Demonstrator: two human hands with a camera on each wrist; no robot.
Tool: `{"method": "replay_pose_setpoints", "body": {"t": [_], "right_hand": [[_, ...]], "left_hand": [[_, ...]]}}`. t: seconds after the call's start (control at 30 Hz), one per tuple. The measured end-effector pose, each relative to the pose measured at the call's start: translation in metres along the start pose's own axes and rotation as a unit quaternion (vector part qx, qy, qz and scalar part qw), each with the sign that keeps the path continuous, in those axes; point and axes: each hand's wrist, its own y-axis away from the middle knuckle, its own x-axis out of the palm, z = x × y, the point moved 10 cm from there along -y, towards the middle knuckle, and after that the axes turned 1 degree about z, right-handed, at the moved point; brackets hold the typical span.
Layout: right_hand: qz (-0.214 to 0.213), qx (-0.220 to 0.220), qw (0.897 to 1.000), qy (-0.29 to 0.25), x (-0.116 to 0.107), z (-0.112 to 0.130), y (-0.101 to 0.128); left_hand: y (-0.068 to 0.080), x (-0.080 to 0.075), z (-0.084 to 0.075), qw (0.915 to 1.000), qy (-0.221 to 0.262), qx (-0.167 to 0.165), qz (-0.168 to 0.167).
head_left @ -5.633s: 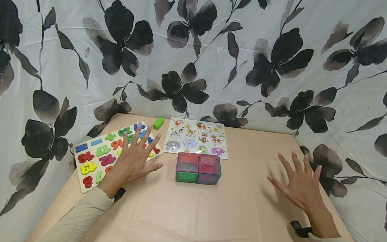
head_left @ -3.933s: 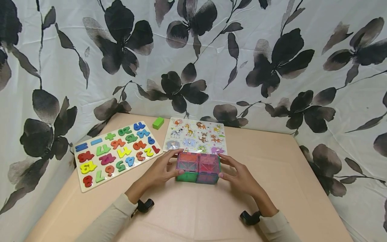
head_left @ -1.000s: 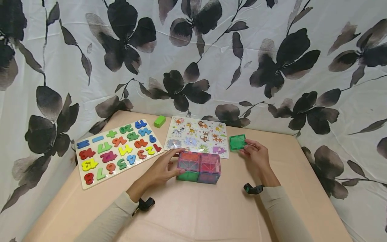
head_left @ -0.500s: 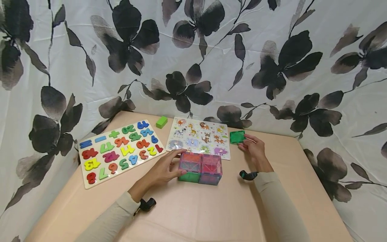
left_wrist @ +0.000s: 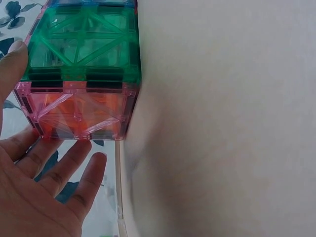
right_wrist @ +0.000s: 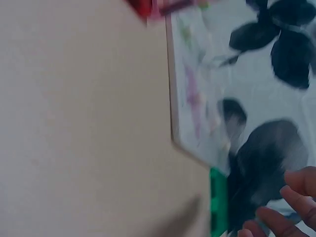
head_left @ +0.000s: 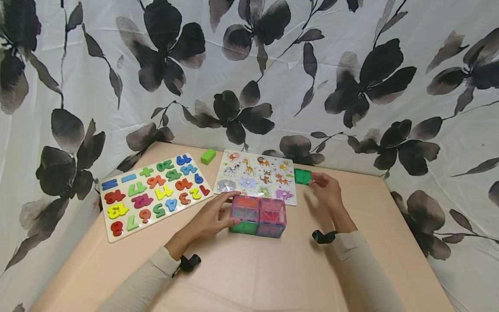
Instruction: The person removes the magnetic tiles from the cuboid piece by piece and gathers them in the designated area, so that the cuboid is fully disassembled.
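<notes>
Box (head_left: pixel 259 217), left end partly hidden, is gripped by the left hand (head_left: pixel 210 220); whether the right hand (head_left: pixel 328 193), cropped in its wrist view, pinches the green tile (head_left: pixel 302 176), I cannot tell.

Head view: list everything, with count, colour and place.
Number board: 1, cream, left
Number pieces: many, mixed colours, on it
Block: 1, green, far edge, between boards
Animal board: 1, white, far middle
Tile boxes: 2, see-through, multicoloured, centre
Tile: 1, green, right of animal board
Table: 1, beige, below
Floral curtain: 1, white and black, behind
Sleeves: 2, beige, both arms
Wrist cameras: 2, black, both wrists
Left hand: 1, gripping tile boxes' left end
Right hand: 1, at tile's right edge
</notes>
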Motion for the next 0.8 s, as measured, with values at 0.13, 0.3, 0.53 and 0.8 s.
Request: {"method": "replay_pose_setpoints", "body": {"t": [0.13, 0.3, 0.53, 0.8], "right_hand": [[0.042, -0.041, 0.998, -0.013, 0.011, 0.027, 0.029], [0.107, -0.065, 0.991, -0.038, 0.029, 0.047, 0.072], [0.195, -0.065, 0.974, -0.099, 0.057, 0.050, 0.112], [0.246, -0.007, 0.952, -0.181, 0.087, 0.046, 0.130]], "left_hand": [[0.000, -0.001, 0.000, 1.0000, 0.002, -0.006, 0.001], [0.000, 0.000, 0.000, 1.0000, 0.003, -0.006, 0.001], [0.000, -0.001, 0.000, 1.0000, 0.001, -0.006, 0.000], [0.000, 0.000, -0.003, 1.0000, 0.006, -0.002, 0.000]]}}
